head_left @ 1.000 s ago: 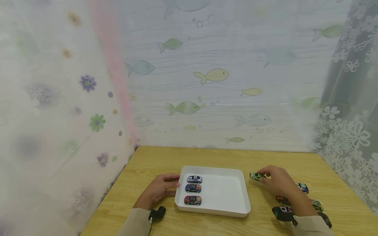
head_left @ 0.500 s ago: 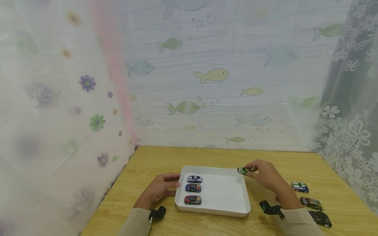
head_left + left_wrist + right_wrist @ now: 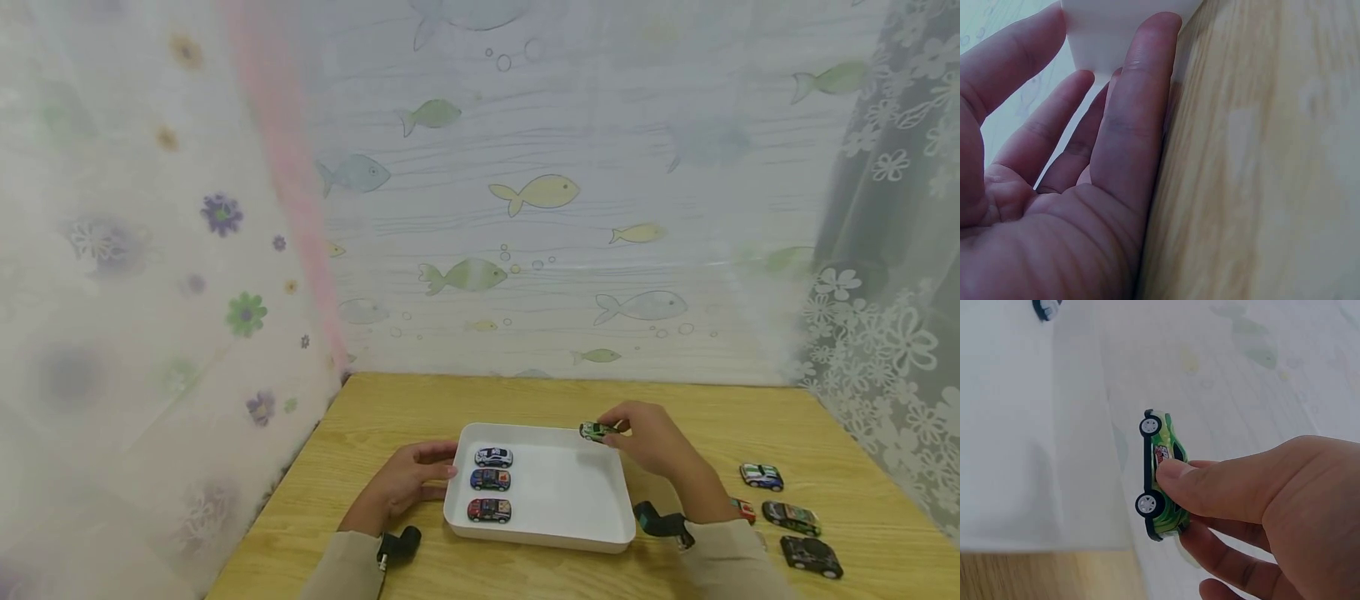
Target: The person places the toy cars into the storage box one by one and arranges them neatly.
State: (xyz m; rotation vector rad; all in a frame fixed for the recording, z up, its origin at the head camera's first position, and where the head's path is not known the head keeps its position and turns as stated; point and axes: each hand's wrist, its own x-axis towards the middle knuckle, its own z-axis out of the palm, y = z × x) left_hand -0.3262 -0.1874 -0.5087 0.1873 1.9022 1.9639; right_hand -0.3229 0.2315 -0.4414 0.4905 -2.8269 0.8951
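Observation:
My right hand [image 3: 647, 433] pinches a green toy car [image 3: 596, 432] between thumb and fingers, near the far right corner of the white tray [image 3: 540, 542]. In the right wrist view the car [image 3: 1163, 478] points its side and two wheels at the camera, my thumb lying across its middle. Three toy cars stand in a column along the tray's left part: a white one [image 3: 492, 457], a blue one [image 3: 491, 479] and a red one [image 3: 489, 510]. At the tray's left side, my left hand [image 3: 408, 483] touches its wall with mostly straight fingers [image 3: 1129, 119].
Right of the tray, more toy cars stand on the wooden table [image 3: 570, 575]: a white, green and blue one [image 3: 762, 476], a dark multicoloured one [image 3: 792, 517] and a black one [image 3: 812, 556]. A red one [image 3: 744, 510] is partly behind my right sleeve. A fish-print curtain [image 3: 547, 250] hangs behind.
My right hand has carried the green car leftward and slightly up in the head view, from beside the tray to its far right corner. The left hand and tray have stayed in place.

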